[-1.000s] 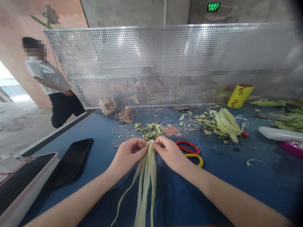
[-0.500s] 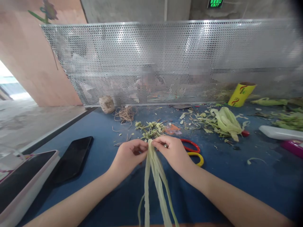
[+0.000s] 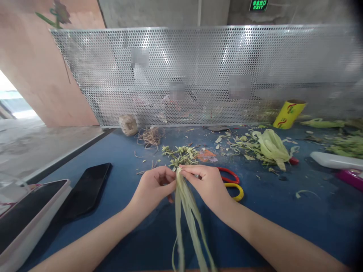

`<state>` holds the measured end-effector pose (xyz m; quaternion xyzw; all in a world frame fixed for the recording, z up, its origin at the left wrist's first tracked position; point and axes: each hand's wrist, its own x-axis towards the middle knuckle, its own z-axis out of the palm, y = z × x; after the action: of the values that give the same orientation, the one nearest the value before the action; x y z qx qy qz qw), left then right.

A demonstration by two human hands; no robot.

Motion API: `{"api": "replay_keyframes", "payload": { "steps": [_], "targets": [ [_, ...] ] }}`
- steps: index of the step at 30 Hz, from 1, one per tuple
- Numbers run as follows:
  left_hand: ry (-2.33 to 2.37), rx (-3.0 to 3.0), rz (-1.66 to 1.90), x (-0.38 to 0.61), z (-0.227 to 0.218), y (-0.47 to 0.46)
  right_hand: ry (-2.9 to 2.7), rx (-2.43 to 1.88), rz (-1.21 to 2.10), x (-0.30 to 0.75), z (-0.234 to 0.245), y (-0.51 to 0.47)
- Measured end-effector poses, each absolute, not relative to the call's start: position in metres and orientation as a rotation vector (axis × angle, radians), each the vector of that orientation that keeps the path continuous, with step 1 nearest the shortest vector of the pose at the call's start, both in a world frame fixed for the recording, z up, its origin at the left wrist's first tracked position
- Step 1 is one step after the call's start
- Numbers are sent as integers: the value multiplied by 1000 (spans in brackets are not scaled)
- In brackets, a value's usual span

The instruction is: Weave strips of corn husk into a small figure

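Pale green corn husk strips [image 3: 189,211] hang down toward me from a gathered top end. My left hand [image 3: 159,185] pinches that end from the left, with thumb and forefinger closed on it. From the right, my right hand [image 3: 205,181] is closed on the same end, its fingertips close to the left ones. Just beyond my hands lies a small pile of knotted green husk pieces [image 3: 181,154]. Scissors with a red and a yellow handle loop [image 3: 236,192] lie beside my right hand, partly hidden by it.
On the left are a black phone [image 3: 89,189] and a pale-rimmed tablet-like device [image 3: 31,215]. Twine [image 3: 151,136] and a stone-like lump [image 3: 128,125] sit at the back. A husk bundle [image 3: 273,149], yellow roll [image 3: 289,114] and white-handled object [image 3: 334,160] lie right. A perforated metal screen [image 3: 198,68] stands behind.
The hanging strips have swung slightly to the right at their lower ends. My hands keep their pinch on the top end, with small finger shifts. Another person now shows behind the screen.
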<state>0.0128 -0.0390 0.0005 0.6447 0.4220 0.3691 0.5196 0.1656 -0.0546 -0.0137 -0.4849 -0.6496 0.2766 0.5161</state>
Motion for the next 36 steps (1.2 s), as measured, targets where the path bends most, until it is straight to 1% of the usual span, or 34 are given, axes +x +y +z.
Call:
{"api": "replay_keyframes", "payload": {
  "steps": [6,13,18,23,28,32,36],
  "targets": [
    [999,1574,870,14,1,-41,-1507,-1184,804,165,-9,-55],
    [962,1463,879,16,9,-44,-1491,-1227,649,167,-3,-55],
    [1014,1460,961,18,7,-40,-1512,-1112,565,164,-7,-55],
    [1053,1399,1029,18,4,-37,-1542,-1008,583,165,-8,-53],
    [1018,1249,900,16,4,-36,-1548,-986,565,167,-9,-51],
    [993,1178,906,16,2,-37,-1542,-1013,556,165,-11,-49],
    [1049,1241,968,14,1,-33,-1771,-1088,582,178,-4,-46]
  ]
}}
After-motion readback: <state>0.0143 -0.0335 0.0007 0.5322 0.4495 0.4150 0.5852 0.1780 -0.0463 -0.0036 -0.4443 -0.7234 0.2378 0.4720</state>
